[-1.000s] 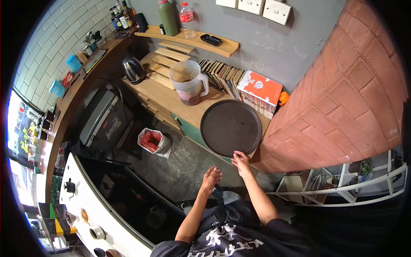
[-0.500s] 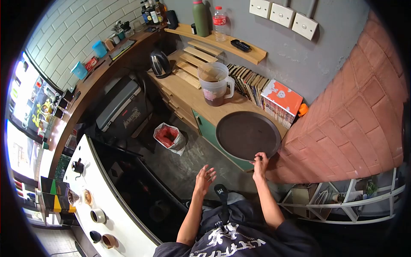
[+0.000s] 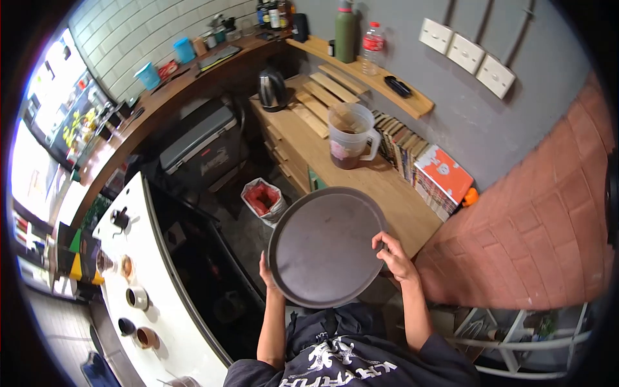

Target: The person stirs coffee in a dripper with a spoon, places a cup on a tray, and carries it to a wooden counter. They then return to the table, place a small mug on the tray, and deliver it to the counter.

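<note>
A round dark brown serving tray point(image 3: 325, 248) is in front of my body, above the floor and off the wooden cabinet top. My right hand point(image 3: 394, 257) grips its right rim, with the thumb and fingers bent round the edge. At the opposite rim is my left hand point(image 3: 266, 272), holding the tray from the side; most of its fingers are hidden by the edge. The upper face of the tray is bare.
Beyond the tray, the wooden cabinet top point(image 3: 406, 222) bears a plastic pitcher point(image 3: 348, 145) of dark liquid, a row of books point(image 3: 412, 145) and a kettle point(image 3: 273, 90). A lined bin point(image 3: 263, 198) stands on the floor. Cups point(image 3: 137, 298) stand on the white counter point(image 3: 184, 342) at left.
The tray has come off the cabinet top toward my body, moving left and nearer. My left hand, open and apart before, now holds its left rim. The right hand has kept its grip.
</note>
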The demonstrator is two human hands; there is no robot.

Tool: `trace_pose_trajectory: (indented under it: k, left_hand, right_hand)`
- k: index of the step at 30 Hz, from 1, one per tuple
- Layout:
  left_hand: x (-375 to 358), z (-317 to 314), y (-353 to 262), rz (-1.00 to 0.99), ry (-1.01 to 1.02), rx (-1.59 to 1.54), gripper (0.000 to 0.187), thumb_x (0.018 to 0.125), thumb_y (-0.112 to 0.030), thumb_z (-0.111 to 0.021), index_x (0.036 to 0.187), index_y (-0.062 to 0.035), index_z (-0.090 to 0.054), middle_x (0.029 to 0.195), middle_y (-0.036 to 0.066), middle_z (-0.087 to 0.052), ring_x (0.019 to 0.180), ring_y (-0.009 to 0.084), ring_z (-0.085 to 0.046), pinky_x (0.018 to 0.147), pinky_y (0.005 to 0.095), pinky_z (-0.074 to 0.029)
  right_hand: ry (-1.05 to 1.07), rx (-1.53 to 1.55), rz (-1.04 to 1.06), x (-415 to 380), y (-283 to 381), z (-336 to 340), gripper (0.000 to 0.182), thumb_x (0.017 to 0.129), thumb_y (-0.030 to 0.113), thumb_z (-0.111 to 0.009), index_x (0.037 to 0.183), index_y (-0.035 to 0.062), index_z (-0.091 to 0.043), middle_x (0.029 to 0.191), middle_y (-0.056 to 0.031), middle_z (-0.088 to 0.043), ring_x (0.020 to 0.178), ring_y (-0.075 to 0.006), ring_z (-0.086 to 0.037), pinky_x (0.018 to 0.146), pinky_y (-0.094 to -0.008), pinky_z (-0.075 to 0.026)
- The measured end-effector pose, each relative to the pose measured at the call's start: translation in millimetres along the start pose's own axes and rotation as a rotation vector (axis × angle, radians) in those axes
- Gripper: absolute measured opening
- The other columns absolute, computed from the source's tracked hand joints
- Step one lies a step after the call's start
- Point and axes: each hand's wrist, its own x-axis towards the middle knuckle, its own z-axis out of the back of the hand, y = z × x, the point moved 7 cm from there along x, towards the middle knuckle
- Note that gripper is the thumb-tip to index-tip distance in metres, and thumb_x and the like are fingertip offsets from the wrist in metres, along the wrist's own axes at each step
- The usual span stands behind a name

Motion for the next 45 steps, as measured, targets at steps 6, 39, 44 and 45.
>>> trace_pose_trajectory:
  k: [6,39,44,45]
  left_hand:
    - [-76,38,-63,-0.175,-0.09,-0.203,0.046,0.086,-0.032,-0.052,0.113,0.0025,-0.065,0.11,0.019,-0.069,0.095,0.0354,-0.067,0.087,0.0459,-0.054]
    - [-263,90,-42,-1.65,-0.718,-0.852,0.043,0.087,-0.02,-0.056,0.124,0.0015,-0.059,0.123,0.017,-0.064,0.109,0.0361,-0.063,0.1,0.0479,-0.048]
    - [-230,69,-29,-1.819,-0.855,-0.916,0.047,0.089,-0.023,-0.058,0.129,0.0007,-0.055,0.129,0.017,-0.06,0.116,0.0364,-0.059,0.103,0.0497,-0.045]
    - [-218,60,-33,-1.874,-0.834,-0.909,0.048,0.091,-0.025,-0.057,0.131,0.0008,-0.054,0.132,0.017,-0.059,0.118,0.0364,-0.057,0.104,0.0497,-0.043]
  right_hand:
    - [0.399,-0.035,0.078,57,-5,-69,0.039,0.074,-0.004,-0.051,0.112,0.0073,-0.053,0.106,-0.0011,-0.047,0.101,-0.0104,-0.044,0.09,-0.024,-0.036]
    - [1.651,-0.441,0.297,151,-48,-604,0.031,0.098,0.026,-0.057,0.095,-0.0044,-0.055,0.079,-0.0124,-0.057,0.076,-0.018,-0.053,0.071,-0.034,-0.045]
    - [1.81,-0.288,0.46,141,-60,-640,0.033,0.097,0.028,-0.059,0.099,-0.0042,-0.056,0.076,-0.012,-0.057,0.07,-0.0166,-0.052,0.064,-0.0342,-0.045]
    - [1.847,-0.282,0.465,144,-56,-646,0.033,0.097,0.028,-0.059,0.099,-0.0042,-0.056,0.076,-0.012,-0.057,0.07,-0.0166,-0.052,0.064,-0.0342,-0.045]
